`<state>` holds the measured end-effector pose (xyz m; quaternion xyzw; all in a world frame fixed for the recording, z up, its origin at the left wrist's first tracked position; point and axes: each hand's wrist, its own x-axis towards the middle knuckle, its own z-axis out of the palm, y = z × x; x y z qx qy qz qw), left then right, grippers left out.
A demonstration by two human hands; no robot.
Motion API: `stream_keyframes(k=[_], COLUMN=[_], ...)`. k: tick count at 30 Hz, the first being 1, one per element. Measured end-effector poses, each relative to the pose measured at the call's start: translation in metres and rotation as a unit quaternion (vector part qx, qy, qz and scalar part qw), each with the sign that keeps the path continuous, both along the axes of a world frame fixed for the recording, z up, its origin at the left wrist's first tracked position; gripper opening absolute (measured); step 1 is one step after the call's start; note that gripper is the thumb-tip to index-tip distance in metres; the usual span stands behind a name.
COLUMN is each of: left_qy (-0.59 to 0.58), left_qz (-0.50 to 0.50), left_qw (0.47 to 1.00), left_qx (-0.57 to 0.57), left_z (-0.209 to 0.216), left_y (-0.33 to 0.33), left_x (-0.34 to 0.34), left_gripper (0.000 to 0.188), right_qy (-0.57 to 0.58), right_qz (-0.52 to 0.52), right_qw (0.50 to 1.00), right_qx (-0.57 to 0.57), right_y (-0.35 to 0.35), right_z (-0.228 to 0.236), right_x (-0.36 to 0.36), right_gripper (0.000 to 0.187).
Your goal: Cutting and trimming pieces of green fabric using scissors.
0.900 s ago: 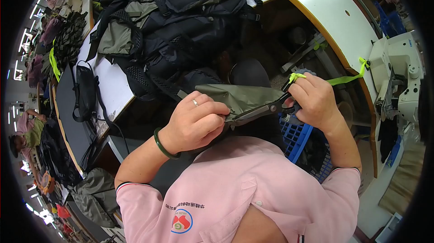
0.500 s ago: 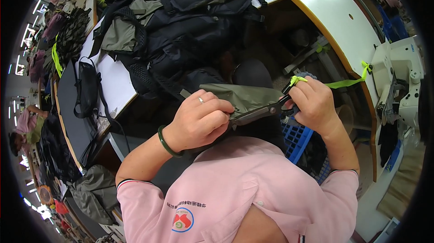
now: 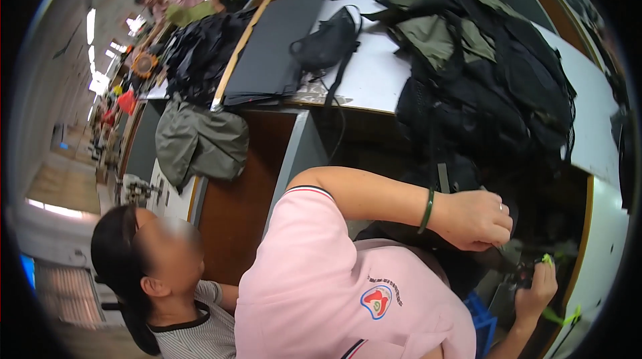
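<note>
A worker in a pink shirt (image 3: pixel 314 292) sits at a white table (image 3: pixel 374 78), both hands low at the right edge of the view. The left hand (image 3: pixel 476 220), a green band (image 3: pixel 426 210) on its wrist and a ring on one finger, is curled with its fingers pressed together, gripping a dark piece of fabric (image 3: pixel 498 259) that runs down toward the right hand; the exact pinch is hidden under the knuckles. The right hand (image 3: pixel 535 289) sits just below and to the right, fingers closed around the far end of that fabric and a bright green strap (image 3: pixel 558 315), which trails out past the hand toward the table edge. The fabric lies between the two hands, close in front of the worker's body and below the table's rim. A blue crate (image 3: pixel 481 322) shows underneath. Directly above the hands, a heap of black and olive backpacks (image 3: pixel 481 71) covers the right part of the table. Further left on the table lie a small black pouch (image 3: pixel 324 41) with its strap hanging over the edge and a flat dark board (image 3: pixel 267 51). An olive bag (image 3: pixel 200 145) hangs beside the brown cabinet (image 3: pixel 234 205) under the table. A second person in a striped top (image 3: pixel 194 335) sits at the lower left, and another person works at a far table near the top left.
</note>
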<state>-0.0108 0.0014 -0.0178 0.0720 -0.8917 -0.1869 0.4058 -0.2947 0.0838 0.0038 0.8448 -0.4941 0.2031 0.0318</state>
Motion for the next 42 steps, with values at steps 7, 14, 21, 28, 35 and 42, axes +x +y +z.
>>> stream_keyframes(k=[7,14,21,28,35,42], left_qy=[0.003,0.006,0.014,-0.012,-0.016,-0.025], left_qz=[0.003,-0.064,-0.155,-0.202,-0.170,-0.124], left_qw=[0.991,0.952,0.864,0.780,0.678,0.580], left_qx=[0.133,0.301,0.480,0.592,0.716,0.805], left_z=[-0.007,-0.006,-0.025,-0.040,-0.016,-0.008], left_y=[-0.001,-0.023,-0.020,-0.009,-0.004,-0.010], left_x=[0.003,-0.043,-0.074,-0.070,-0.037,-0.030], left_gripper=[0.015,0.013,0.022,0.031,0.033,0.035], right_qy=[-0.176,-0.294,-0.318,-0.508,-0.482,-0.532], right_qz=[-0.049,-0.007,-0.022,-0.072,-0.144,-0.174], right_qw=[0.978,0.930,0.921,0.805,0.842,0.790], right_qx=[0.104,0.219,0.224,0.299,0.194,0.249], right_y=[-0.003,-0.018,-0.012,-0.005,-0.019,-0.018], right_z=[-0.007,0.006,0.001,-0.020,-0.017,0.006], right_x=[0.003,0.033,0.007,-0.001,0.034,0.023], right_gripper=[0.025,0.031,0.030,0.027,0.018,0.021])
